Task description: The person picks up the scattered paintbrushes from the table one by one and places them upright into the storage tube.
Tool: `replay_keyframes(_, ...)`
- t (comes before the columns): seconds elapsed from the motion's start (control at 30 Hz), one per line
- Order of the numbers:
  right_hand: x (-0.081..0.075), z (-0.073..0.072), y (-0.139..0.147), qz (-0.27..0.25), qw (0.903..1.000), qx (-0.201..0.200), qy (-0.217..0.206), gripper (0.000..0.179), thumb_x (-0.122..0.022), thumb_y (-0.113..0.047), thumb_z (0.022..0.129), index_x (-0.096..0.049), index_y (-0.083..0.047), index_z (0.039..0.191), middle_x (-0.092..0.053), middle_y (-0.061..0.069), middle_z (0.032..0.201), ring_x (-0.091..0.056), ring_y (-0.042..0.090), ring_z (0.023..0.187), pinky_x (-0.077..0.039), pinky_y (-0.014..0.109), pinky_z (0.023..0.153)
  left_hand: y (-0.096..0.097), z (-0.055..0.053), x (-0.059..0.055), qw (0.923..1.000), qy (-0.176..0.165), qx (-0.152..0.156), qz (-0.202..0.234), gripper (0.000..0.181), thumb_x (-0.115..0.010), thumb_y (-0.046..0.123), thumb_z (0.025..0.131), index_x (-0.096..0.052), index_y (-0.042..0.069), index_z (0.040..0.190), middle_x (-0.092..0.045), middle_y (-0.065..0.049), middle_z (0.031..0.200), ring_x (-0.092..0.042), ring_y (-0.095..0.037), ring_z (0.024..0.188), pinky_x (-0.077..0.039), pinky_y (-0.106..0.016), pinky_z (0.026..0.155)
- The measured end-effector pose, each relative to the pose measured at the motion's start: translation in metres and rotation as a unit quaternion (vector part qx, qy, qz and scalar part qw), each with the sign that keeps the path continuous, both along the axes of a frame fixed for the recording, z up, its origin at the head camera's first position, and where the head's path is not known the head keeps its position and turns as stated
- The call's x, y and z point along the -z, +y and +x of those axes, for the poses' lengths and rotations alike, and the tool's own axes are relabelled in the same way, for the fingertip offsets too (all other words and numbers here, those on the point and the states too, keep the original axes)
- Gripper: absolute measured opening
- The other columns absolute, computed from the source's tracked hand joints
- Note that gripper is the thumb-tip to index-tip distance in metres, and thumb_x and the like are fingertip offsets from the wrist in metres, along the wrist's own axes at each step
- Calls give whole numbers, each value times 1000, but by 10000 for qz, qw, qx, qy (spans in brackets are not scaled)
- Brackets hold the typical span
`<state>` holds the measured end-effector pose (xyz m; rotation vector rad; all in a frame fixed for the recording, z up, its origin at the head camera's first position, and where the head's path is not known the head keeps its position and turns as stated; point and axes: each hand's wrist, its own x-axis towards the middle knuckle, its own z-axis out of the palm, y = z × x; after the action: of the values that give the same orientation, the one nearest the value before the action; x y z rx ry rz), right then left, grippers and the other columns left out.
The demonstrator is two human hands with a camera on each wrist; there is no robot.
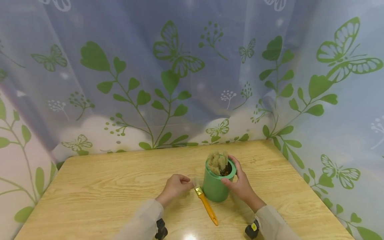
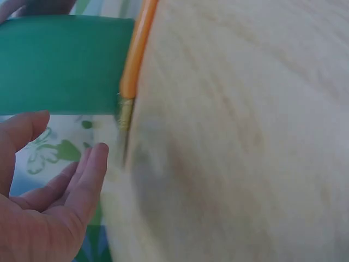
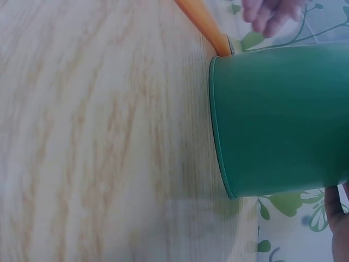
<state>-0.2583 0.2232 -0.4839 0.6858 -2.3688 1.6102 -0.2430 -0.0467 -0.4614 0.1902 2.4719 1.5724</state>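
Observation:
On the table stands a green cylindrical pot with tan, bushy tufts sticking out of its top. My right hand grips the pot's right side, thumb by the rim and fingers round the far side. A paintbrush with an orange handle and brass-coloured ferrule lies beside the pot, its pale bristles pointing away from me. Near those bristles is my left hand. In the left wrist view its thumb and fingers stand apart, with a gap to the brush.
The wooden table reaches back to a curtain printed with green leaves and butterflies. More of this cloth hangs at both sides. A dark wrist device sits at the left cuff, another at the right.

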Motion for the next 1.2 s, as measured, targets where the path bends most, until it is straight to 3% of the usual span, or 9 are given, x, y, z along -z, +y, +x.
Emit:
replay_keyframes(0.23, -2, 2, -1, -63, 9997, 47, -219, 79, -66, -20, 90, -18, -24, 152, -28, 14, 153, -34, 38, 136, -30, 66, 104, 13, 3, 15, 9998, -97, -144, -49, 46, -74, 17, 83, -60, -17, 111, -69, -20, 91, -67, -24, 73, -57, -32, 62)
replay_keyframes(0.43, -2, 2, -1, -68, 9998, 12, -184, 79, -66, -23, 90, -17, -23, 152, -27, 14, 153, -33, 37, 136, -30, 67, 104, 26, -1, 27, 9985, 68, -534, -107, 18, -74, 12, 81, -70, -5, 84, -65, -7, 66, -56, -11, 56, -46, -21, 49)
replay_keyframes(0.53, -2, 2, -1, -79, 9998, 6, -175, 79, -66, -23, 90, -17, -22, 152, -28, 14, 153, -33, 37, 136, -29, 67, 104, 31, -2, 31, 9970, 255, -714, -178, 20, -75, 10, 78, -68, -6, 87, -64, -4, 67, -55, -11, 59, -47, -22, 52)
replay_keyframes(0.83, -3, 1, 0, -112, 9997, 24, -236, 80, -66, -24, 89, -18, -22, 152, -27, 14, 153, -32, 38, 137, -28, 68, 104, 41, -3, 30, 9940, 374, -954, -383, 31, -77, 7, 75, -65, -11, 98, -70, -11, 82, -63, -19, 75, -56, -32, 65)
replay_keyframes(1.2, -2, 2, -2, -214, 9995, -24, -238, 79, -66, -22, 90, -18, -25, 152, -24, 13, 155, -28, 37, 139, -25, 68, 106, 48, -5, 38, 9921, 356, -1062, -570, 15, -80, 6, 71, -67, -1, 73, -60, -3, 65, -52, -15, 59, -44, -23, 48)
